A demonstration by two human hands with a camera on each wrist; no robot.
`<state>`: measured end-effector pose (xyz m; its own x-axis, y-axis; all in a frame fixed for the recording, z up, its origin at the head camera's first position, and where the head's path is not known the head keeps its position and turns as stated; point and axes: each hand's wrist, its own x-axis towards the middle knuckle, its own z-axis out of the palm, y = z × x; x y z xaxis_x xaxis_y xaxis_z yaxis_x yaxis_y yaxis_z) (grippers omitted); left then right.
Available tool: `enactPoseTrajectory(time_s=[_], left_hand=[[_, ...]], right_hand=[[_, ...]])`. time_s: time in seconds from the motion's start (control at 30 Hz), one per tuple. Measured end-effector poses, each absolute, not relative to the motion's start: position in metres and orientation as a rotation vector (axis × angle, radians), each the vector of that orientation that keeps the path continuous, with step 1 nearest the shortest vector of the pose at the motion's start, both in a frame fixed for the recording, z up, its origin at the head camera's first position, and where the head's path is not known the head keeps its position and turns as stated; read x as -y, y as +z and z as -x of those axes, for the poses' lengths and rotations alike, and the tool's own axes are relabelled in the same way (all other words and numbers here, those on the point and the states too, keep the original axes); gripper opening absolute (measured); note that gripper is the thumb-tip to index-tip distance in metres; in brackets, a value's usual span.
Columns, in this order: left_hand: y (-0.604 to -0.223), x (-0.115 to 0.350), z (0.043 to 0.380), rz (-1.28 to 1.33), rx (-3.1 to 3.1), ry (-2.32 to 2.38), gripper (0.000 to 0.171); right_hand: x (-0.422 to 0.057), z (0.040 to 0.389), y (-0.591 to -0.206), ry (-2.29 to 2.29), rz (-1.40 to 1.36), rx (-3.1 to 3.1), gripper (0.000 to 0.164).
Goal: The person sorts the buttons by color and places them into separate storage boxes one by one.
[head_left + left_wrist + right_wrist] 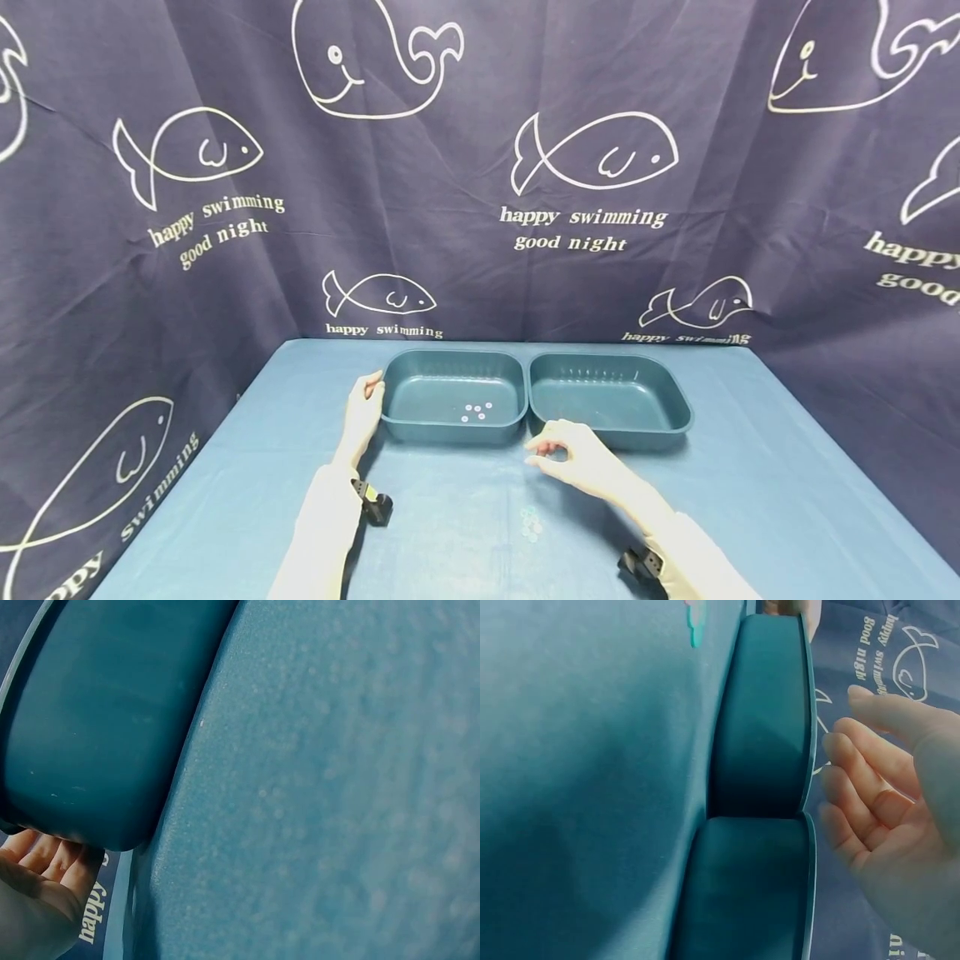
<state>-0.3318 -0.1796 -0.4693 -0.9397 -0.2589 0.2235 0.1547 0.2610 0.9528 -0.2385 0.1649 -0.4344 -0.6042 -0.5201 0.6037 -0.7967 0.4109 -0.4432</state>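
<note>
Two dark teal bins stand side by side on the table. My left hand (363, 404) grips the left end of the left bin (453, 433), its fingertips partly hidden by the bin wall in the left wrist view. Several small whitish discs (477, 408) lie on that bin's floor, toward its right half. Over the table, just in front of the right bin (611, 433), hovers my right hand (581, 458). Its fingers are loosely bent, thumb apart from them, and nothing shows between. Nearer to me lies a small cluster of pale and light-green discs (531, 525).
A light blue cloth covers the table (442, 517). Behind and at both sides hangs a dark curtain (472, 167) with white fish and lettering. The two bins meet at their inner ends. Each wrist carries a small black camera (377, 507).
</note>
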Motion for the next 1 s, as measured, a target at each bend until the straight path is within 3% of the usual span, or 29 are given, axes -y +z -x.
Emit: enactPoseTrajectory(time_s=[1.0], left_hand=[[-0.468, 0.179, 0.330, -0.084, 2.217, -1.719, 0.034]], right_hand=[[-0.176, 0.200, -0.447, 1.092, -1.246, 2.564, 0.011]])
